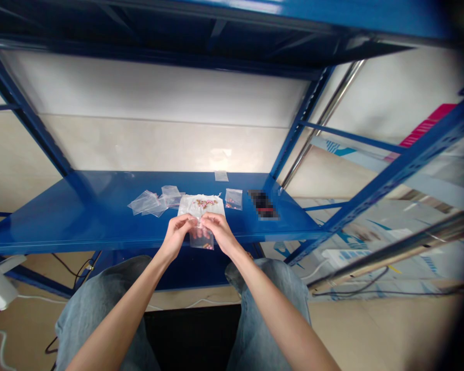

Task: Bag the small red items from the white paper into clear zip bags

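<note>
We've got 1 clear bag (201, 241) at the blue shelf (100, 206)'s front edge, L hand (178, 230) & R hand (219, 229) pinching its top betw. fingertips, w/ a few small pcs (208, 246) at the bottom. Just behind, we see a white sheet (182, 208) w/ more colored bits (205, 203); loose bags (149, 202) lie to its L, 1 filled bag (234, 199) to its R, then a blurred dark item (263, 205).

Faded blue denim trousers (96, 309) are worn, the forearms (133, 296) bare.
</note>
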### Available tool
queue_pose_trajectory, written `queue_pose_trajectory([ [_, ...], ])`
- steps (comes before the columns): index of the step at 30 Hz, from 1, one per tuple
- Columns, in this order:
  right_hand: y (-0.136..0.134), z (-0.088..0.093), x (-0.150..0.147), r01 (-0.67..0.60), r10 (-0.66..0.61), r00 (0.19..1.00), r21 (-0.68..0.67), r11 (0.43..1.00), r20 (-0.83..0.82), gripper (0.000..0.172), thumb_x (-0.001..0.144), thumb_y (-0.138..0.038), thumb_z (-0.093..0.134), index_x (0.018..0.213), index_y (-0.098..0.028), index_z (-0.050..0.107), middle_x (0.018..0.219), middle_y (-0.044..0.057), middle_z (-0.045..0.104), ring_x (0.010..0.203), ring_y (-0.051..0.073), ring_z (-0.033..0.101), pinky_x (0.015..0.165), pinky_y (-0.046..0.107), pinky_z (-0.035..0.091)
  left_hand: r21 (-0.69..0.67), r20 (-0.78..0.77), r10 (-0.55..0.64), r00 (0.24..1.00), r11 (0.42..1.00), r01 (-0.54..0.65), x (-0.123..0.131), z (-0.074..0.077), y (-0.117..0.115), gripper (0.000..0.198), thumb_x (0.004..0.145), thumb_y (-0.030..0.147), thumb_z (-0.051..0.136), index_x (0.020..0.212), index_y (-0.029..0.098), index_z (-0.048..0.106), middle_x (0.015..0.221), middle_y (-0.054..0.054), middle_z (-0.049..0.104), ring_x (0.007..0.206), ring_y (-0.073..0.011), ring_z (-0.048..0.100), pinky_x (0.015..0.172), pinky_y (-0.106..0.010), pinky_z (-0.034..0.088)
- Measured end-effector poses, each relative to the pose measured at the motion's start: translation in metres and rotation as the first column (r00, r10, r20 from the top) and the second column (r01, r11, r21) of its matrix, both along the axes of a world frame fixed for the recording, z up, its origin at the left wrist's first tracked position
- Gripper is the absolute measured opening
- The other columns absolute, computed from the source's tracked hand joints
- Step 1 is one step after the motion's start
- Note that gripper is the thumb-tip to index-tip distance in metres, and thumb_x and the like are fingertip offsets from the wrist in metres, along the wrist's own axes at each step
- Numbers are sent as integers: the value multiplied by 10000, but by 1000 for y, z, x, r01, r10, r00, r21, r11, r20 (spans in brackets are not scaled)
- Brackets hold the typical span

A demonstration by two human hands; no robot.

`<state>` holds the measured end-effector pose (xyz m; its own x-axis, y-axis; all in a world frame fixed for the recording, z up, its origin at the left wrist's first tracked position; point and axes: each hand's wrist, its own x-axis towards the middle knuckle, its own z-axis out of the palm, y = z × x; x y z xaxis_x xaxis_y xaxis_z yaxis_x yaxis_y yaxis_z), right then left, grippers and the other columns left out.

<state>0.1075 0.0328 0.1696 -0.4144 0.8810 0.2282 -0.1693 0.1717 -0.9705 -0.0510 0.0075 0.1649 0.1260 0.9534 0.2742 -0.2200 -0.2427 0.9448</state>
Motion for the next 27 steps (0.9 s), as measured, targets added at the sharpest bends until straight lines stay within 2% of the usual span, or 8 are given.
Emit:
queue_pose_trajectory([
  [4, -2, 0, -1, -1, 1, 1000, -21, 1000, 9, 346, 876, -499, 684, 702, -210, 601, 588, -11, 610, 506, 122, 490, 520, 259, 351, 27, -52, -49, 997, 998, 51, -2, 1, -2, 302, 909, 400, 655, 725, 167, 708, 666, -41, 687, 605, -168, 601, 634, -289, 456],
  [9, -2, 0, -2, 4, -4, 999, -2, 1000, -35, 355, 873, -482, 692, 681, -211, 567, 559, -16, 593, 499, 119, 487, 510, 252, 345, 35, -79, -70, 994, 997, 73, -2, -1, 1, 371, 932, 472, 625, 731, 170, 703, 667, -38, 681, 590, -163, 591, 617, -289, 464],
  [11, -2, -1, -3, 5, -5, 1000, 2, 1000, -28, 354, 881, -491, 686, 697, -208, 578, 574, -17, 595, 507, 119, 488, 515, 252, 352, 32, -82, -45, 996, 998, 47, -3, -3, 3, 382, 920, 487, 637, 712, 171, 696, 648, -34, 668, 574, -159, 581, 604, -285, 461],
  [15, 1, -1, -3, 48, -49, 998, -12, 999, -30, 332, 848, -513, 729, 777, -201, 640, 651, -17, 607, 543, 117, 490, 530, 251, 368, 23, -45, 86, 995, 996, -85, -4, -7, 6, 388, 911, 484, 644, 680, 174, 673, 604, -23, 647, 547, -147, 555, 594, -276, 446],
  [18, 3, -1, -2, 110, -110, 993, -10, 994, -40, 324, 807, -487, 774, 742, -193, 653, 655, -16, 590, 569, 120, 485, 553, 254, 372, 13, -34, 132, 991, 991, -132, -5, -8, 6, 383, 906, 485, 655, 685, 173, 672, 610, -19, 651, 553, -143, 562, 590, -270, 448],
  [23, 4, -4, 1, 94, -95, 995, -6, 996, -37, 303, 813, -434, 760, 680, -197, 626, 580, -29, 548, 538, 123, 474, 540, 258, 352, 35, -34, 65, 997, 997, -64, -4, -5, 5, 285, 860, 443, 725, 812, 168, 672, 664, -14, 671, 571, -143, 598, 581, -262, 469],
  [27, 4, -8, 0, 79, -80, 997, -22, 997, -18, 251, 825, -437, 753, 781, -211, 654, 614, -23, 597, 541, 132, 506, 518, 253, 359, 74, -51, 51, 997, 996, -47, -3, -3, 4, 259, 863, 413, 719, 810, 165, 664, 673, -23, 671, 595, -147, 613, 577, -260, 475],
])
